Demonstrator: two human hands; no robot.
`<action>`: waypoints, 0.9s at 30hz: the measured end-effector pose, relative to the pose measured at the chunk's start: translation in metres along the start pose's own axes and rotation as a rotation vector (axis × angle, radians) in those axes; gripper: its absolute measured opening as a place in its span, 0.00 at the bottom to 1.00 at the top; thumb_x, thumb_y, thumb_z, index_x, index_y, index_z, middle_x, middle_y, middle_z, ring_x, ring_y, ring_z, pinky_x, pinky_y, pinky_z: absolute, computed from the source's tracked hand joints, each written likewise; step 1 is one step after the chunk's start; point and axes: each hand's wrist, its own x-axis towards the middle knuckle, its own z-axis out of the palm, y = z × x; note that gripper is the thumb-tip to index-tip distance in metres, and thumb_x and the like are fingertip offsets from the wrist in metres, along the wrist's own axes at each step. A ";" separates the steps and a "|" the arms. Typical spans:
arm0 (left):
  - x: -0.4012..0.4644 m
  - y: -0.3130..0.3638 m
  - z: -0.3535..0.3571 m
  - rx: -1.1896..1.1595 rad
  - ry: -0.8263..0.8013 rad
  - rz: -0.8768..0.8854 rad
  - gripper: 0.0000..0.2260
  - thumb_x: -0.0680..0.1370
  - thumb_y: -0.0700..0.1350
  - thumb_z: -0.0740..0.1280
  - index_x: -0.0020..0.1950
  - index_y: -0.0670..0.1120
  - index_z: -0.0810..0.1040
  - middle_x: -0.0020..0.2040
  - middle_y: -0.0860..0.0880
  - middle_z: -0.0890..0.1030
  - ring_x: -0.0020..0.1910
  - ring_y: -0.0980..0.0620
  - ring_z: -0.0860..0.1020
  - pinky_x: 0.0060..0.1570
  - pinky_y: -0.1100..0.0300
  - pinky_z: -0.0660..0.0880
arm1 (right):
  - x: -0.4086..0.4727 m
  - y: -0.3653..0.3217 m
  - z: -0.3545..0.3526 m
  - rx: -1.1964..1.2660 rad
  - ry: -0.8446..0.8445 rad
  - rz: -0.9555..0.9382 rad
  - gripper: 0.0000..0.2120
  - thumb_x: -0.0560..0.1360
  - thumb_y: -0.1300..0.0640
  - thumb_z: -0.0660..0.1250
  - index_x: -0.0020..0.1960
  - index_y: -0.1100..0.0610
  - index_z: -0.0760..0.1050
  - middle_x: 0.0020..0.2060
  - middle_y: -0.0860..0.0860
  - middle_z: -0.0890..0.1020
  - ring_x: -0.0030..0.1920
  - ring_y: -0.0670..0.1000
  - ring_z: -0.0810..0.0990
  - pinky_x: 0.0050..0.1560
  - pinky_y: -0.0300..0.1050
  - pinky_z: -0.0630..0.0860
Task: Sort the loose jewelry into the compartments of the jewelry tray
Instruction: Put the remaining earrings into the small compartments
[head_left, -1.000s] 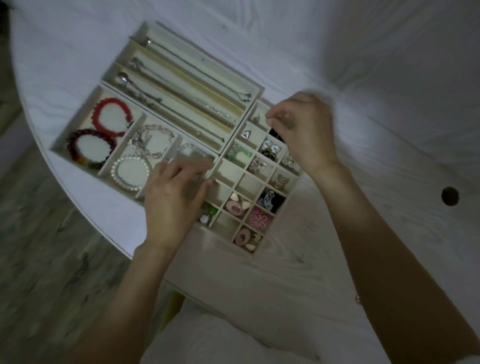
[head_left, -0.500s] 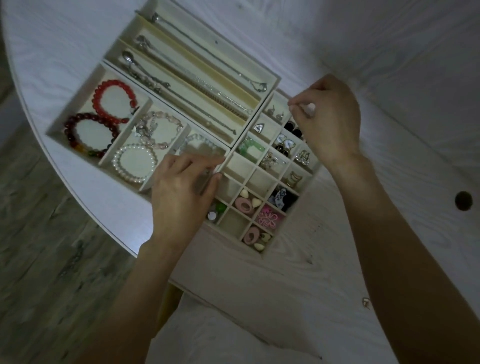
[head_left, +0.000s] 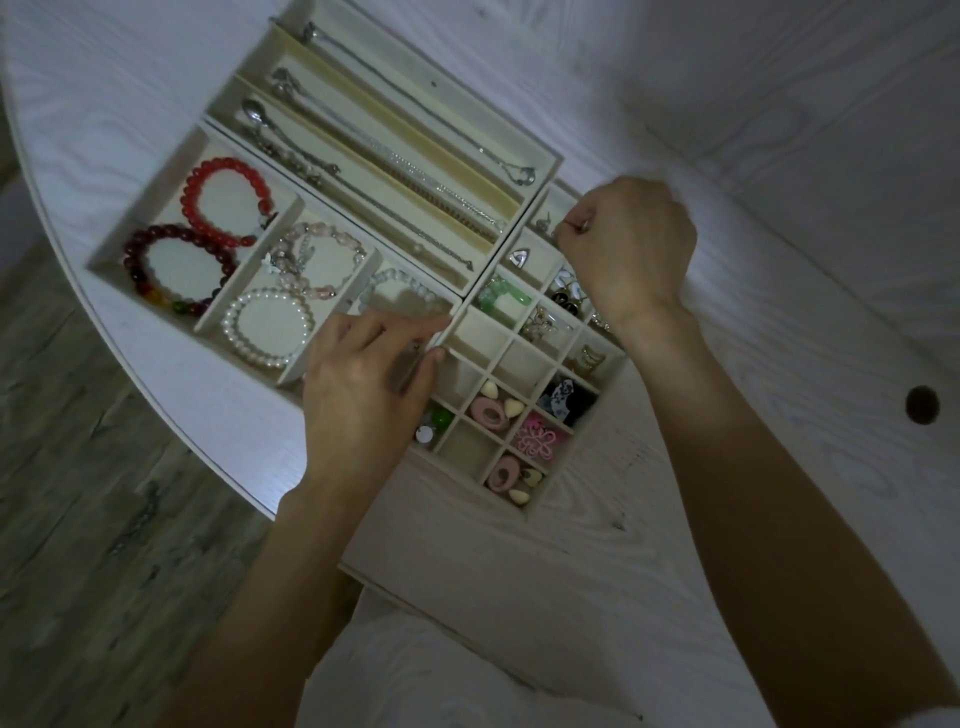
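The jewelry tray (head_left: 156, 218) sits near the round table's (head_left: 727, 467) left edge, with bare tabletop to its right. The left hand (head_left: 363, 395) rests flat-fingered on a divider. The right hand (head_left: 628, 249) pinches something tiny over the far small compartments; I cannot make it out.

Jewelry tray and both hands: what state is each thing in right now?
Jewelry tray: flat on the table, most compartments filled.
Red bracelet: lying in a compartment with a dark bead bracelet.
Pearl bracelet: lying flat in its compartment.
Left hand: fingers resting on the tray divider.
Right hand: curled, pinching a small item over the small compartments.
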 end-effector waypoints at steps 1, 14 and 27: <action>0.000 0.000 0.000 0.000 0.000 0.001 0.10 0.76 0.45 0.69 0.57 0.48 0.82 0.47 0.50 0.81 0.46 0.56 0.68 0.47 0.61 0.63 | -0.001 -0.001 0.000 0.001 0.008 -0.002 0.11 0.75 0.61 0.61 0.41 0.57 0.82 0.39 0.52 0.83 0.38 0.51 0.80 0.37 0.43 0.75; 0.001 -0.001 0.000 0.002 0.008 0.016 0.10 0.75 0.43 0.70 0.56 0.48 0.82 0.47 0.50 0.81 0.45 0.51 0.72 0.48 0.59 0.66 | -0.006 -0.001 0.001 0.071 0.058 -0.035 0.08 0.77 0.56 0.65 0.49 0.53 0.83 0.47 0.52 0.82 0.44 0.50 0.79 0.42 0.40 0.66; 0.005 0.005 -0.002 0.087 -0.009 0.051 0.09 0.76 0.43 0.68 0.56 0.46 0.82 0.48 0.47 0.82 0.45 0.45 0.75 0.47 0.60 0.65 | -0.068 0.049 -0.042 0.370 0.292 0.019 0.09 0.77 0.55 0.65 0.51 0.56 0.81 0.39 0.49 0.77 0.39 0.48 0.72 0.42 0.39 0.65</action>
